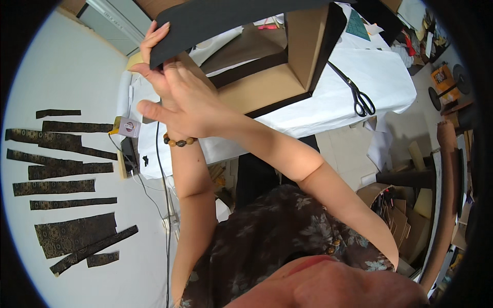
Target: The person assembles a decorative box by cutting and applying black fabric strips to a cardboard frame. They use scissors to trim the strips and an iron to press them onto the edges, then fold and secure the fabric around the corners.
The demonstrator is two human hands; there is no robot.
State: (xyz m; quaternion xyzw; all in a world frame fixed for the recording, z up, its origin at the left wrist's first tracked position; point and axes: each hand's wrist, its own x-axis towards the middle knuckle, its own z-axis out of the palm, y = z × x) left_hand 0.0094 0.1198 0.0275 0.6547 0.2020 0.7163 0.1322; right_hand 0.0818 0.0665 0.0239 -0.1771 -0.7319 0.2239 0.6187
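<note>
A box frame (267,90) of tan board, its outside covered in black, stands on the white-covered table. Along its top runs a wide black sheet (215,25). My left hand (149,45) grips the left end of this sheet, fingers curled over the upper face. Crossing over my left wrist, my right hand (190,97) reaches to the underside of the sheet, beside the frame's left wall. Its thumb points out to the left, away from the fingers. The right fingertips are hidden under the sheet. A beaded bracelet (179,141) circles my left wrist.
Black scissors (354,92) lie on the white tabletop (390,87) right of the frame. A green cutting mat (357,26) is behind them. Several dark patterned strips (54,187) lie at the left. A black cable (165,205) hangs beside my left forearm. Board scraps (405,226) stand at lower right.
</note>
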